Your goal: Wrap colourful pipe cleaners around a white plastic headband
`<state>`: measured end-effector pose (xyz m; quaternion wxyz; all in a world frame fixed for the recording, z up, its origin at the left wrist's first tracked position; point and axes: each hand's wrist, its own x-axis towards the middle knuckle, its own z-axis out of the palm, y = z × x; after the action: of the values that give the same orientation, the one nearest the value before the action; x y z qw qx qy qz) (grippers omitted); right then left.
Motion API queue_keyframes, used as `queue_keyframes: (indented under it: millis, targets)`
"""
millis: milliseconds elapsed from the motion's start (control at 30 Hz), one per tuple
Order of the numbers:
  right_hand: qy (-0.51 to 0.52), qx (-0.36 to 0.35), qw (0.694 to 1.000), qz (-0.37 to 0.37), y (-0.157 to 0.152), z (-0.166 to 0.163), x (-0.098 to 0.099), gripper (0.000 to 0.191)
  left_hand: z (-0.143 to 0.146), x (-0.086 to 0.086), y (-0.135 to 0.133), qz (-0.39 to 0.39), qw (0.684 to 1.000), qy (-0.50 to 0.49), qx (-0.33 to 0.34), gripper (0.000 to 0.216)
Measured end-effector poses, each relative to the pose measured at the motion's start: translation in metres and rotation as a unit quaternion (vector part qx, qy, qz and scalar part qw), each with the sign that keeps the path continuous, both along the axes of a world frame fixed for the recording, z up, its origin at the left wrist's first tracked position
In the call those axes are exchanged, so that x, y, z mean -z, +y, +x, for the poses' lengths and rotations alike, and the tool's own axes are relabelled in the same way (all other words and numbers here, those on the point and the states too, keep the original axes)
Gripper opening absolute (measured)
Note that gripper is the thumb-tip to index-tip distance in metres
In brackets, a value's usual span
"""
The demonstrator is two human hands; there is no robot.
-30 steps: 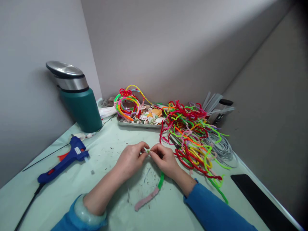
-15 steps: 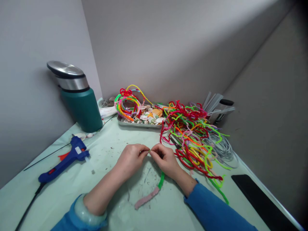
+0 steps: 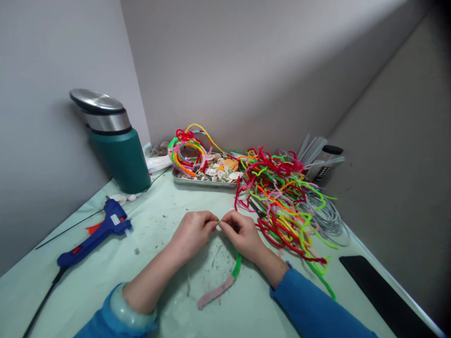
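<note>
Over the middle of the table my left hand (image 3: 195, 234) and my right hand (image 3: 243, 236) meet, thumbs and forefingers pinched tip to tip. A tiny greenish end shows between the fingertips. From beneath my right hand comes a fuzzy pipe cleaner (image 3: 237, 266), green near the palm and pale pink toward its free end, which curves down to the left on the table. The stretch inside my right hand is hidden. Both hands are closed on this pipe cleaner.
Right of my hands lies a tangled heap of coloured pipe cleaners (image 3: 278, 188), beside grey wire (image 3: 322, 211). Behind stands a metal tray (image 3: 204, 183) of shells. At left are a blue glue gun (image 3: 95, 234) and a green bottle (image 3: 120, 159). A black strip (image 3: 380, 291) lies front right.
Almost nothing differs. Both hands keep the same pinch, and the pink end of the pipe cleaner sits very slightly lower.
</note>
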<state>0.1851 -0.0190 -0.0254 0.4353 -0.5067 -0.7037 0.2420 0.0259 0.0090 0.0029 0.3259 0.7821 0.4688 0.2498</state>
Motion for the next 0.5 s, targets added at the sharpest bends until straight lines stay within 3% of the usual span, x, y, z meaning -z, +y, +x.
queue_keyframes:
  millis: [233,500]
  targets:
    - [-0.008,0.000,1.000,0.004,-0.0003,-0.0004,-0.0021,0.012,-0.0007,-0.0031,-0.0003,-0.037,0.999,-0.011,0.004,0.025]
    - [-0.008,-0.003,1.000,-0.004,0.0006,-0.0003,-0.0010,0.012,-0.0006,-0.0048,-0.0008,-0.028,0.999,0.013,0.011,0.028]
